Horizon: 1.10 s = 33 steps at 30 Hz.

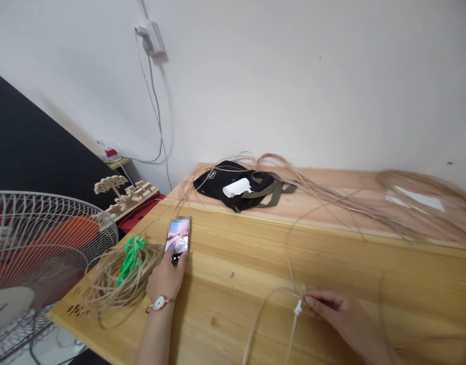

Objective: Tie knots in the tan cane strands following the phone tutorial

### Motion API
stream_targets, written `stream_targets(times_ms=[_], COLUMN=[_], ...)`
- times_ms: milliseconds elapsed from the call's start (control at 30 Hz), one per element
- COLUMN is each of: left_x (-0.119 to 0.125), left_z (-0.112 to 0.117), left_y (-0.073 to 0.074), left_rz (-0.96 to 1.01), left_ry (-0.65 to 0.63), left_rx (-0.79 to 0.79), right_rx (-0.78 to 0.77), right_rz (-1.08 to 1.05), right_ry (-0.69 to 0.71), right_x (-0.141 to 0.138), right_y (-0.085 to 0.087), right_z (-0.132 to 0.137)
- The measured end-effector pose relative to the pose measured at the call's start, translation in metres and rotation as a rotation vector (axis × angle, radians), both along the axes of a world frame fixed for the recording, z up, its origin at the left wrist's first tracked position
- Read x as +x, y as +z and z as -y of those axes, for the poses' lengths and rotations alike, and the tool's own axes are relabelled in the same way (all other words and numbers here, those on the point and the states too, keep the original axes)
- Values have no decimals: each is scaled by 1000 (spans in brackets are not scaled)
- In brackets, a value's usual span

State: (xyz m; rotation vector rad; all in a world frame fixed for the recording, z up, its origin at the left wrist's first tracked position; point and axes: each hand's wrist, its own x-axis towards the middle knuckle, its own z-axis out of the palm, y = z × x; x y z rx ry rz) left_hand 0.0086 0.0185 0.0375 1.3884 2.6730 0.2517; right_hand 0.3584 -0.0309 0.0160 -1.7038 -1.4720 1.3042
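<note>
My left hand (pixel 165 278), with a watch (pixel 158 303) on its wrist, is closed around the lower end of a smartphone (pixel 182 234). The phone's screen is lit and partly pixelated; a thumb and finger lie at its bottom edge. Over the right part of the table, my right hand (pixel 333 309) pinches thin tan rattan strips (pixel 292 329) where they cross. A small white tie (pixel 297 307) wraps the strips just beside my fingertips. Their loose ends curve away up and down, some blurred.
A rattan coil (pixel 103 284) with green ribbon (pixel 132 256) lies left on the wooden table (pixel 225 314). A fan (pixel 46 243) stands beside it. Behind lie a black bag (pixel 217 185), a white roll (pixel 236 188) and long rattan strands (pixel 316 190). A wooden model (pixel 132 197) stands back left.
</note>
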Motion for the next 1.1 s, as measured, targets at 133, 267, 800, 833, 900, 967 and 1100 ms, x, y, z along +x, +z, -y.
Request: stream_targets(times_ms=[133, 267, 800, 833, 900, 967, 1100], left_x=[-1, -1, 3, 4, 4, 5, 5], left_z=[0, 0, 2, 2, 1, 1, 2], left_y=[0, -1, 3, 3, 4, 5, 6], left_rz=[7, 16, 21, 23, 23, 19, 22], left_ry=[1, 3, 28, 28, 30, 32, 41], left_rx=[-12, -2, 12, 10, 8, 5, -2], right_rx=[4, 19, 22, 22, 17, 19, 26], right_rz=[-29, -49, 1, -4, -15, -26, -11], right_ry=[1, -8, 25, 25, 39, 62, 84], right_x=[-1, -1, 1, 1, 2, 2, 3], right_y=[3, 1, -5, -5, -5, -5, -6], right_z=[0, 0, -1, -1, -1, -1, -1])
